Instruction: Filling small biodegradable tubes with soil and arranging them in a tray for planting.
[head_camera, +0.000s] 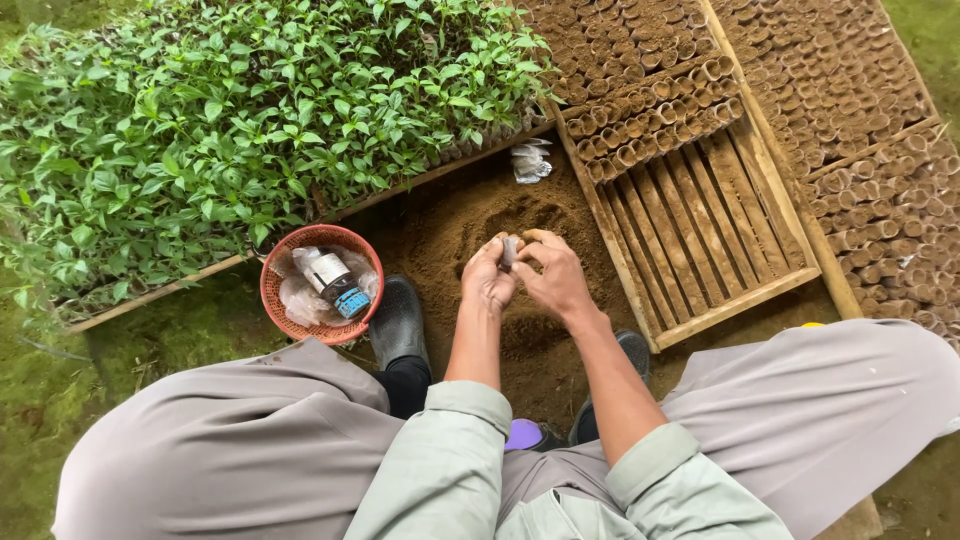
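Both hands (525, 275) — one small tube (508, 250)

I see a rough wooden tray (700, 225) with plain slats. The little pots (650, 110) look like matt brown paper. The basket (283, 310) is orange plastic mesh. The soil (470, 225) is crumbly and dull. My boots (398, 320) look like smooth dark rubber.

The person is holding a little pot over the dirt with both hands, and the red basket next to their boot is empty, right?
Not quite. The head view shows the red basket is not empty: a small bottle and crumpled clear bags lie in it. The rest holds: the left hand and right hand together hold a little pot over the dirt, and the basket sits beside the boot.
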